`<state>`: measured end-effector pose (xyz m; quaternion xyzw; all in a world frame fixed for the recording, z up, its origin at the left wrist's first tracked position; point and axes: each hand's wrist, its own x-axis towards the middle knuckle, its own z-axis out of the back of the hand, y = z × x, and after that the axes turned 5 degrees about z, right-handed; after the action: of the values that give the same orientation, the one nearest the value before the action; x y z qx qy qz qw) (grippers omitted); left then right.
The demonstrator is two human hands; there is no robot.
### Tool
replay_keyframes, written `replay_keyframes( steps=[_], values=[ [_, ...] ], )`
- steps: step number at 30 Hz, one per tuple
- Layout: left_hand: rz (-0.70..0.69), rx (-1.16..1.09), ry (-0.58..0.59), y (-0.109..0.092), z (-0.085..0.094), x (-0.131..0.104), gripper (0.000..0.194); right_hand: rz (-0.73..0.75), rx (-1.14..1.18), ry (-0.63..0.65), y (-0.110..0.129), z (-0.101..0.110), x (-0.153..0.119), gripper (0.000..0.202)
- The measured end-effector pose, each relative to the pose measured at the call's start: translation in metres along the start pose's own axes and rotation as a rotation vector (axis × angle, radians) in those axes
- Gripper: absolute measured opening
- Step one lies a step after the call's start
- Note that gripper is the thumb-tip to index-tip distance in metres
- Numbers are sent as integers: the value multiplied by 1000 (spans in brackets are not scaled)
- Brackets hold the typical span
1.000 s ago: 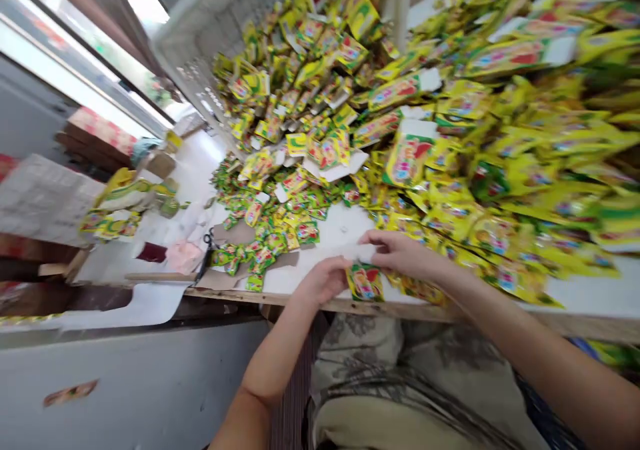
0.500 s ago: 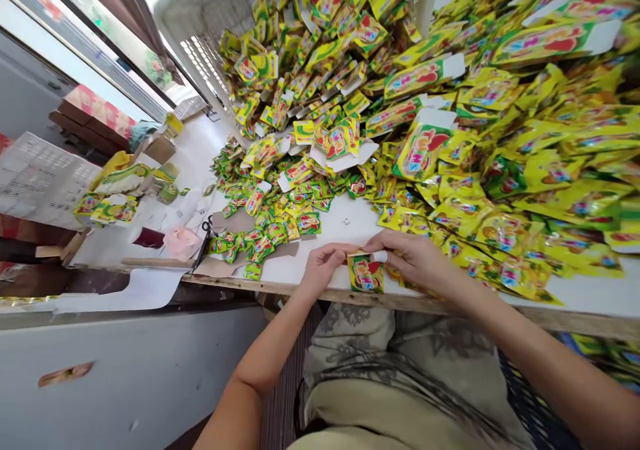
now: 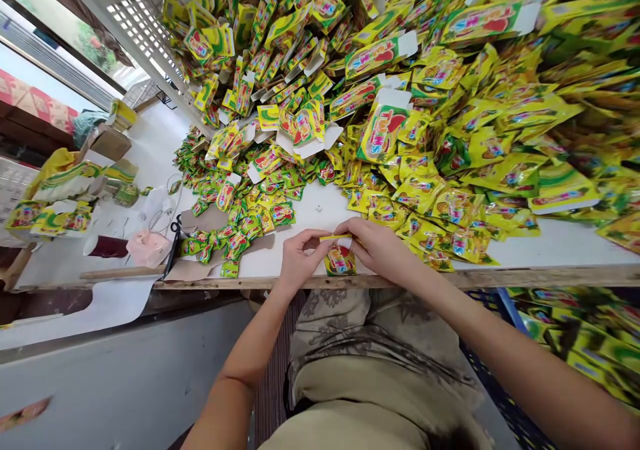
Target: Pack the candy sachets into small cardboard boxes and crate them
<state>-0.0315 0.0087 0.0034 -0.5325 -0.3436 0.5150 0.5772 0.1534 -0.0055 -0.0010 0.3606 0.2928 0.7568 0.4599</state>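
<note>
A small printed candy box (image 3: 340, 259), green and yellow with red and white lettering, stands at the table's front edge between my hands. The fingers of my left hand (image 3: 301, 258) are closed on its upper left corner, the thumb along the top. My right hand (image 3: 375, 245) pinches the upper right corner, where a bit of white shows. Fingers hide part of the box's top edge. Small green candy packets (image 3: 235, 240) lie left of my hands, and yellow candy packets (image 3: 425, 230) are heaped to the right.
A white plastic crate (image 3: 135, 30) full of printed candy boxes lies tipped at the back. Opened boxes such as this white-flapped one (image 3: 383, 133) lie on the pile. Black scissors (image 3: 174, 243) and a pink bag (image 3: 149, 247) are leftward. A blue crate (image 3: 515, 313) of packets stands below right.
The view has turned, so the table's contents appear farther left. Both hands stay on the candy box; my left fingers and thumb have shifted around its top corner.
</note>
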Motion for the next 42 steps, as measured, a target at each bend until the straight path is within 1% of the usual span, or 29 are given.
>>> replay_keyframes(
  steps=[4, 7, 9, 14, 17, 20, 22, 25, 28, 31, 35, 38, 40, 42],
  values=[
    [74, -135, 4, -5, -5, 5, 19, -127, 103, 25, 2, 5, 6, 12],
    [144, -210, -21, -6, -5, 9, 15, -204, 170, 18, 0, 7, 10, 17],
    [164, -235, -42, -5, -5, 10, 14, -221, 191, 1, -1, 7, 12, 20],
    [139, -211, -41, -2, -3, 8, 14, -196, 170, 11, -2, 10, 11, 22],
    [67, -130, -9, 1, -1, 4, 16, -146, 210, 3, -5, 10, 4, 19],
    [-37, -52, -14, 5, 0, 0, 20, -120, 271, -71, -10, 6, -6, 21],
    [-81, -59, -31, 9, 1, -2, 21, -112, 292, -122, -13, 2, -10, 20],
    [-137, -79, -7, 12, 3, -2, 15, -86, 320, -156, -14, -4, -12, 16],
    [-183, -23, 19, 11, 5, -2, 11, -53, 347, -172, -12, -9, -12, 14],
    [-171, 9, 39, 9, 6, -4, 13, -41, 382, -175, -10, -12, -12, 12],
    [-139, -38, 84, 10, 1, -4, 18, -38, 385, -169, -12, -11, -15, 11],
    [-132, -79, 43, 13, -7, -4, 16, -36, 368, -160, -11, -15, -15, 10],
    [-116, -110, 18, 14, -12, -5, 17, -48, 352, -171, -7, -20, -11, 11],
    [-85, -145, 17, 15, -16, -7, 20, -72, 321, -195, -1, -20, -8, 13]
  ],
)
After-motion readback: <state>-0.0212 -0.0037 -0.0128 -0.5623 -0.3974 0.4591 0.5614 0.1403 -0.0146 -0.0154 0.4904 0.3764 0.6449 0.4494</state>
